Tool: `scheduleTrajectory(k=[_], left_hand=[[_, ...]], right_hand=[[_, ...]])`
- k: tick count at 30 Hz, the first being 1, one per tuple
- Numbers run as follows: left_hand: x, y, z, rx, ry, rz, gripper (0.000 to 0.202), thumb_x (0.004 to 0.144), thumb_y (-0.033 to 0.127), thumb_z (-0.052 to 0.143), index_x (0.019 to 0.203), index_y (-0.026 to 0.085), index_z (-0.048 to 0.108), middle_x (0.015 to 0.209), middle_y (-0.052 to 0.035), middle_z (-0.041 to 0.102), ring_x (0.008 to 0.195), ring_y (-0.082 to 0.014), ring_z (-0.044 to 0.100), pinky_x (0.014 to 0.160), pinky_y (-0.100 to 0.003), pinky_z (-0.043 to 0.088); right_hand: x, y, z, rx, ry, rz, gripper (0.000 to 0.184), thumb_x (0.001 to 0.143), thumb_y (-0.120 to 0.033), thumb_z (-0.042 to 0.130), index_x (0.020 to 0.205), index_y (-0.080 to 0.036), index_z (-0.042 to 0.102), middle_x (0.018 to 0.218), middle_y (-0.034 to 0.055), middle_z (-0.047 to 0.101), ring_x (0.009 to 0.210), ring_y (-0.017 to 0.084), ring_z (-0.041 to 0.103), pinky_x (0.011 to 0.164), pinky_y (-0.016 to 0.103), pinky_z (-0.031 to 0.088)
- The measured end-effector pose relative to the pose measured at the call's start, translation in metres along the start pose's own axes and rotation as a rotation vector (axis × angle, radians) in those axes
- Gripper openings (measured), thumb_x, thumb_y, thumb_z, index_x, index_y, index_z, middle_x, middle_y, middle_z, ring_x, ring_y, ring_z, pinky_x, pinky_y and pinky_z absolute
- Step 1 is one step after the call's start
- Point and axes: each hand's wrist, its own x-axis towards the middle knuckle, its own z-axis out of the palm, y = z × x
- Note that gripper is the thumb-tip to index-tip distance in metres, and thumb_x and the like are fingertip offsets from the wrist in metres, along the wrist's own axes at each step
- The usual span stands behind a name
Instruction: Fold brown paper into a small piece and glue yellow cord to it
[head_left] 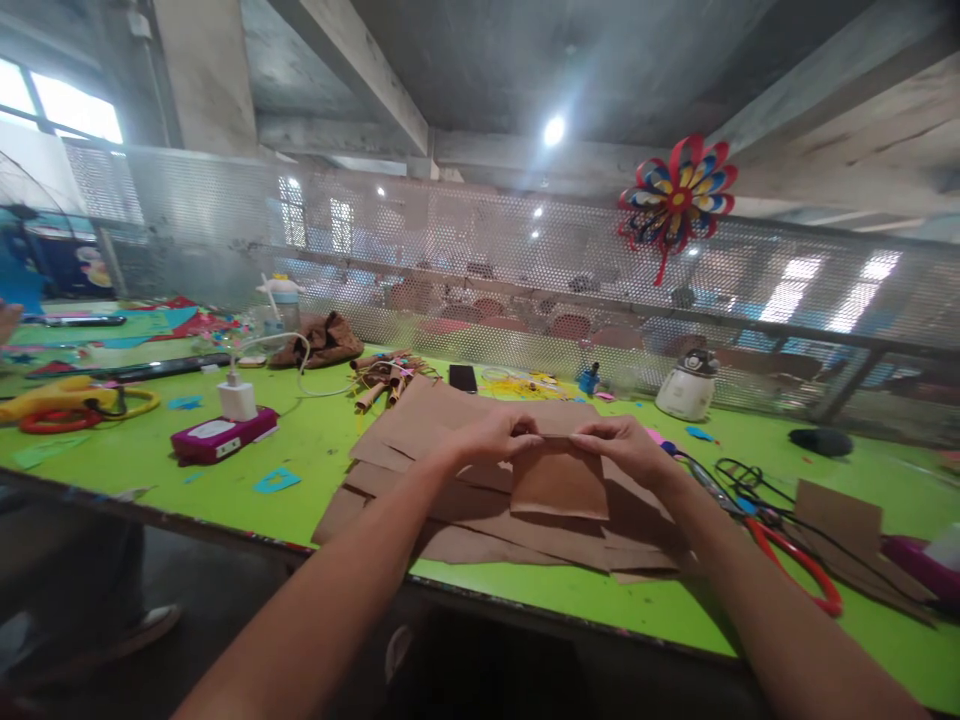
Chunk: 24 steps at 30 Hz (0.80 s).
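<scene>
Left hand [510, 436] and right hand [619, 442] pinch the far edge of a small brown rectangular paper sheet [559, 485].
Both are closed, thumbs against fingers, near that edge's two ends, and the sheet is over a loose stack of large brown paper sheets [480, 540] in front of me; I judge the step in hand to be turning or rolling the edge over, and the next move seems to call for even pressure from both sides so the line stays straight. Toward me, room is short: the stack sits close to the near edge of the bright green tabletop [319, 430]. Red-handled scissors [814, 568] crowd the right, while bare surface separates the stack from a flat magenta box with sockets [225, 437] on the left, the freer side.
</scene>
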Motion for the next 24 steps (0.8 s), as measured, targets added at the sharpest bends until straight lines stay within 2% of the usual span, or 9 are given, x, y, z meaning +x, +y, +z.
scheduleTrajectory(k=[3,7,12,16,18,24], left_hand=[[0.0,0.002,0.001,-0.034,-0.014,0.011,0.021,0.082,0.027,0.049,0.081,0.011,0.061,0.067,-0.0031,0.06,0.06,-0.0088,0.05,0.056,-0.02,0.037],[0.003,0.001,0.008,-0.086,-0.082,0.029,0.029,0.082,0.029,0.048,0.102,0.012,0.06,0.076,-0.0043,0.063,0.061,-0.0091,0.05,0.056,-0.02,0.037],[0.004,-0.005,0.013,0.008,-0.036,0.038,0.025,0.081,0.027,0.049,0.091,0.01,0.065,0.074,-0.0042,0.063,0.062,-0.0097,0.05,0.056,-0.019,0.036],[0.004,-0.01,0.015,0.016,-0.049,0.052,0.023,0.08,0.025,0.049,0.091,0.011,0.065,0.074,-0.0031,0.063,0.063,-0.0098,0.05,0.056,-0.019,0.037],[0.004,-0.01,0.016,0.015,-0.05,0.045,0.023,0.08,0.025,0.049,0.091,0.012,0.065,0.074,-0.003,0.063,0.063,-0.0099,0.051,0.057,-0.018,0.037],[0.002,-0.004,0.017,0.01,-0.04,0.0,0.024,0.082,0.029,0.048,0.091,0.013,0.063,0.077,-0.0036,0.064,0.064,-0.0104,0.051,0.056,-0.018,0.036]], right_hand=[[0.0,0.0,0.001,0.017,-0.005,0.008,0.033,0.073,-0.046,0.059,0.068,-0.015,0.068,0.056,-0.0001,0.055,0.054,0.011,0.046,0.053,0.024,0.036],[-0.001,-0.001,0.008,0.075,-0.046,0.036,0.034,0.074,-0.047,0.058,0.07,-0.015,0.067,0.051,-0.0012,0.052,0.05,0.009,0.044,0.049,0.023,0.033],[-0.001,-0.005,0.015,0.069,-0.091,0.047,0.037,0.073,-0.05,0.057,0.076,-0.015,0.067,0.056,0.0007,0.059,0.051,0.011,0.05,0.051,0.024,0.038],[0.0,-0.006,0.017,-0.078,-0.104,-0.05,0.032,0.074,-0.044,0.058,0.09,-0.019,0.069,0.081,0.0053,0.069,0.071,0.017,0.059,0.064,0.029,0.045],[0.001,-0.007,0.018,-0.126,-0.104,-0.085,0.029,0.075,-0.042,0.058,0.09,-0.021,0.071,0.089,0.0056,0.07,0.079,0.02,0.06,0.071,0.031,0.046],[0.001,-0.004,0.018,-0.057,-0.082,-0.051,0.027,0.074,-0.041,0.058,0.083,-0.02,0.073,0.079,0.0038,0.071,0.07,0.018,0.06,0.062,0.027,0.045]])
